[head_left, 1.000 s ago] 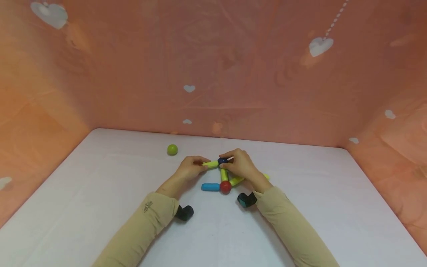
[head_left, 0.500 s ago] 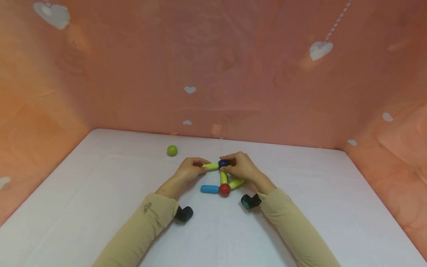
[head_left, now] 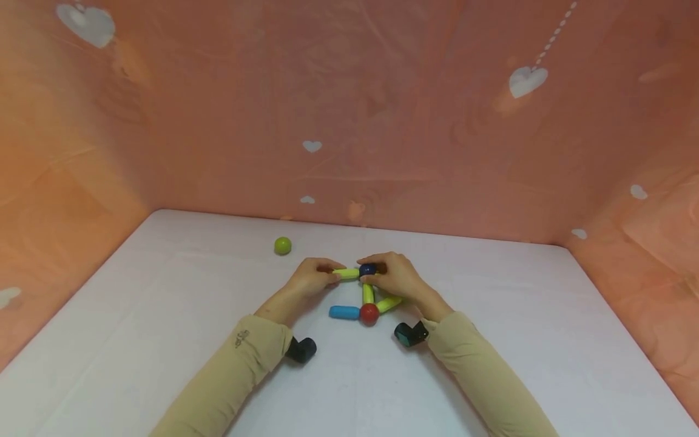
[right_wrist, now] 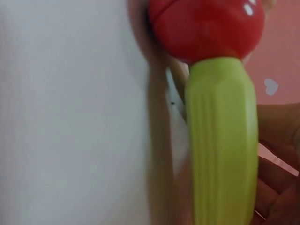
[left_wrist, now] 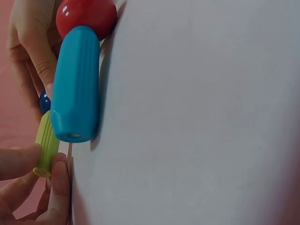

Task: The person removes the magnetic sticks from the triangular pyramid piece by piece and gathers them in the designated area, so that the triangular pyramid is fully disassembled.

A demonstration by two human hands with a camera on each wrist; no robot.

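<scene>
My left hand pinches a yellow-green magnetic stick between thumb and fingers; the left wrist view shows its free end. That stick's other end meets a dark blue ball, which my right hand holds between thumb and fingertips. From the blue ball another yellow-green stick runs towards me to a red ball. A light blue stick sticks out leftward from the red ball. On its right side a curved yellow-green stick leads off under my right hand, where its far end is hidden.
A loose green ball lies on the white table, beyond my left hand. Black wrist devices sit under both sleeves. An orange-pink cloth with pale hearts stands behind and at the sides.
Both hands and the joined pieces have shifted slightly towards me. A yellow-green end that showed right of my right wrist is now hidden. Both grips stay the same.
</scene>
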